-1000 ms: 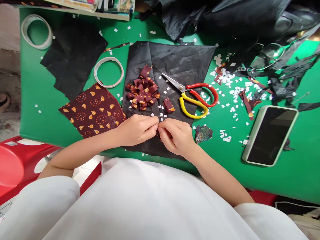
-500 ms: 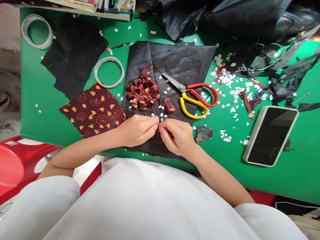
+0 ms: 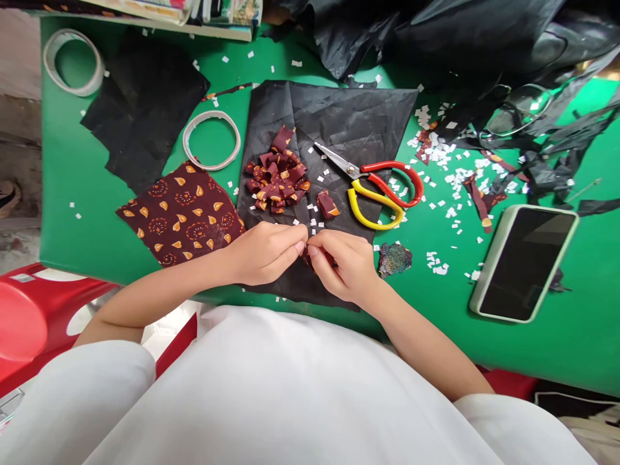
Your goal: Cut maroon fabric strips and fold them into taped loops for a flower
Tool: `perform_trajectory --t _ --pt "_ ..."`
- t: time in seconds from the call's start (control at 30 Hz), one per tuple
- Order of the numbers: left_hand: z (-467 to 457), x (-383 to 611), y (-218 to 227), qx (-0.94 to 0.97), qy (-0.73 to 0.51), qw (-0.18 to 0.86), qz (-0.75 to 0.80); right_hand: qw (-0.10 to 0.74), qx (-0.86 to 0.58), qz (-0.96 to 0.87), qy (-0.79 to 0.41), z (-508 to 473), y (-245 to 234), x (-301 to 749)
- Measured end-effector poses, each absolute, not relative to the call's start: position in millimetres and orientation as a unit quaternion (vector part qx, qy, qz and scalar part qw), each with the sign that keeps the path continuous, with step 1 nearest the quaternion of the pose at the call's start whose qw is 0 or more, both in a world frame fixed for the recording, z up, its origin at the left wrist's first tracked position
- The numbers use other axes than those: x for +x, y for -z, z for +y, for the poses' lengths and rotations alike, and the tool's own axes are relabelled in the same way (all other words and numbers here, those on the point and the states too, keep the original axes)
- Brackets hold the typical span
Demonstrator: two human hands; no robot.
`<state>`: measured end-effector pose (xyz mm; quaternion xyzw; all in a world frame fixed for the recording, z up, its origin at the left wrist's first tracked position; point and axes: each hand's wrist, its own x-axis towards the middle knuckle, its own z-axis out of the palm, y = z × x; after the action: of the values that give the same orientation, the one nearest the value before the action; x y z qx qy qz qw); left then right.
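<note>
The left hand (image 3: 271, 253) and right hand (image 3: 346, 263) meet at the fingertips, thumb and fingers of each pinched closed on what looks like a small maroon scrap (image 3: 306, 259); most of it is hidden, so its long axis cannot be told, nor how much of it either hand has. The scrap lies between the hands, about equally close to both, on the wearer's side of the scissors (image 3: 356, 172) and to their left. Just past the fingertips, left of the scissors' handles, a loose folded maroon piece (image 3: 328, 204) rests on the black sheet (image 3: 368, 110). Farther left of the scissors, on the same sheet, sits a cluster of looped maroon strips (image 3: 277, 174). The scissors themselves point their tips away and leftward, their yellow loop nearer the right hand. Well to their left lie the patterned cloth (image 3: 181, 216) and a tape ring (image 3: 237, 137); to their right, white paper bits (image 3: 438, 154) scatter over the green table (image 3: 533, 352), with a phone (image 3: 526, 265) beyond, nearer the wearer.
</note>
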<state>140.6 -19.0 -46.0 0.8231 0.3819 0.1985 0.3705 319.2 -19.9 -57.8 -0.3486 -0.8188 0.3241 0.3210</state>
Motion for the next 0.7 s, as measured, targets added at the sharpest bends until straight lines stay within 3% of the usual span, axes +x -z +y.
perform_trajectory --t 0.7 --pt "-17.7 145.0 45.9 0.820 -0.262 0.350 0.370 0.354 -0.315 -0.833 -0.287 -20.7 59.1 319.2"
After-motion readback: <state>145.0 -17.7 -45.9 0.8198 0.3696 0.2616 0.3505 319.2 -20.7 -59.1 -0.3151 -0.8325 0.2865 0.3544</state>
